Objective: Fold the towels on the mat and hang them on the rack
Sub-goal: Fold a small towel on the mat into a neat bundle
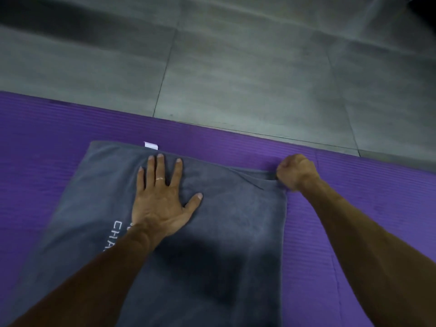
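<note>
A grey towel (212, 232) lies flat on the purple mat (354, 208). The left hand (162, 199) presses on it with fingers spread; the right hand (296, 172) pinches its far right corner. A white tag (151, 145) shows at the far edge, grey floor tiles (236, 67) beyond.
</note>
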A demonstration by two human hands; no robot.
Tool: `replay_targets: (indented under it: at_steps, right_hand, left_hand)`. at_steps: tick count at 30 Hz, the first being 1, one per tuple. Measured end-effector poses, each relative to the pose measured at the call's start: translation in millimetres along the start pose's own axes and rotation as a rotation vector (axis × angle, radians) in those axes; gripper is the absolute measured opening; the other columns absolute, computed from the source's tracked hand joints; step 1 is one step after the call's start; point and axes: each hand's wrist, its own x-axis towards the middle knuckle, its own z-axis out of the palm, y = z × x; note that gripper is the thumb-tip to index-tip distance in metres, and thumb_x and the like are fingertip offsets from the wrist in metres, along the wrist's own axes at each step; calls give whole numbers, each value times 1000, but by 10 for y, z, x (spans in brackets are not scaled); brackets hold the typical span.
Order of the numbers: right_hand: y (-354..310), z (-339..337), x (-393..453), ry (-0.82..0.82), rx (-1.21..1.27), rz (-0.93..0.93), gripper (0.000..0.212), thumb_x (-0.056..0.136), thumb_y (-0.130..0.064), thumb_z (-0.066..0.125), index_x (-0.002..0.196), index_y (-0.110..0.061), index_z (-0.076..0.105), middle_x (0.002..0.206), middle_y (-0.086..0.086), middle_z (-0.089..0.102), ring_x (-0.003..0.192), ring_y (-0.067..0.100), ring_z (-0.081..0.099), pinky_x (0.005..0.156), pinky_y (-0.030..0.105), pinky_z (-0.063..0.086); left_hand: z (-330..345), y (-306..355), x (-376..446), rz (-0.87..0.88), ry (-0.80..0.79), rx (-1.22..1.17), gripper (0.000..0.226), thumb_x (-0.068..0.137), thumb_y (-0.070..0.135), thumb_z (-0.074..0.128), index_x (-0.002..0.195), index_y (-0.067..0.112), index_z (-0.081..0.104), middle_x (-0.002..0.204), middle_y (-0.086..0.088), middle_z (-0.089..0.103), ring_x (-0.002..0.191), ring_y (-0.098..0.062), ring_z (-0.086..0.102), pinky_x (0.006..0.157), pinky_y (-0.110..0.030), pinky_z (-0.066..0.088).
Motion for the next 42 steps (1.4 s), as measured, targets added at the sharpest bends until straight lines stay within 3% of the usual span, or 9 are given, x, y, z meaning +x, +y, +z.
replay_targets:
  at_steps: [4, 7, 11, 15, 21, 27, 32, 37, 42]
  right_hand:
    - [55, -25, 79, -83, 123, 191, 17, 81, -13, 51, 84, -4, 64, 79, 15, 65, 69, 28, 63, 62, 34, 56]
    - [-8, 21, -16, 179, 146, 206, 43, 80, -25, 53, 117, -6, 62, 113, 18, 63, 101, 34, 60, 83, 38, 52]
    - [-398, 367, -613, 678, 131, -366, 36, 90, -32, 42, 116, -12, 58, 116, 14, 55, 110, 36, 48, 87, 46, 41]
    - [-314, 965, -847, 257, -273, -913, 53, 94, -38, 26, 132, -16, 54, 136, 7, 54, 126, 29, 49, 103, 45, 38]
    - [734, 540, -322, 164, -554, -480, 73, 87, -60, -5, 154, -32, -1, 163, -4, -3, 150, 22, -1, 118, 55, 2]
    - [342, 677, -765, 73, -489, -865, 71, 90, -61, 9, 154, -29, 13, 163, 1, 4, 150, 25, 4, 119, 54, 7]
    - [936, 384, -745, 54, -634, -392, 62, 100, -50, 22, 154, -25, 5, 163, 4, 2, 149, 28, 2, 117, 56, 6]
    - [882, 794, -1619, 156, -327, -821, 63, 88, -47, 31, 140, -15, 47, 149, 15, 41, 137, 34, 39, 107, 55, 36]
    - [1293, 1263, -2302, -1, -404, -517, 65, 97, -56, 23, 154, -32, 4, 163, -4, -4, 150, 19, -1, 117, 53, 6]
  left_hand:
    - [-2, -7, 5, 5, 16, -44, 100, 73, 87, 4, 152, 27, -18, 159, -17, -17, 147, -34, -14, 119, -51, -7]
    - [-10, 1, -4, 6, 29, -27, 99, 76, 86, 8, 152, 27, -17, 159, -19, -16, 147, -34, -13, 119, -51, -6]
    - [1, 10, -7, 11, 43, -25, 98, 77, 84, 9, 152, 27, -14, 159, -19, -14, 147, -34, -13, 119, -50, -8]
    - [47, -10, -8, 15, 72, -21, 97, 76, 84, 4, 152, 26, -13, 160, -18, -13, 147, -33, -12, 119, -50, -5]
    - [32, -1, -2, 10, 52, -5, 98, 76, 85, 9, 152, 28, -11, 160, -17, -14, 147, -33, -12, 119, -49, -5]
    - [-57, 11, -8, -15, -31, 11, 107, 64, 88, -1, 153, 29, -12, 160, -16, -15, 147, -31, -15, 119, -49, -7]
    - [-190, 108, -230, -36, -57, 68, 90, 87, 75, 19, 154, 18, 4, 161, -18, 0, 149, -31, -3, 114, -59, -6]
    - [4, 432, -1420, 332, 142, -57, 67, 92, 52, 29, 144, 11, 43, 151, -13, 40, 141, -32, 33, 112, -58, 26]
    - [246, 83, -2219, 328, -31, 55, 73, 92, 62, 21, 149, 19, 34, 156, -4, 32, 145, -28, 24, 112, -61, 20]
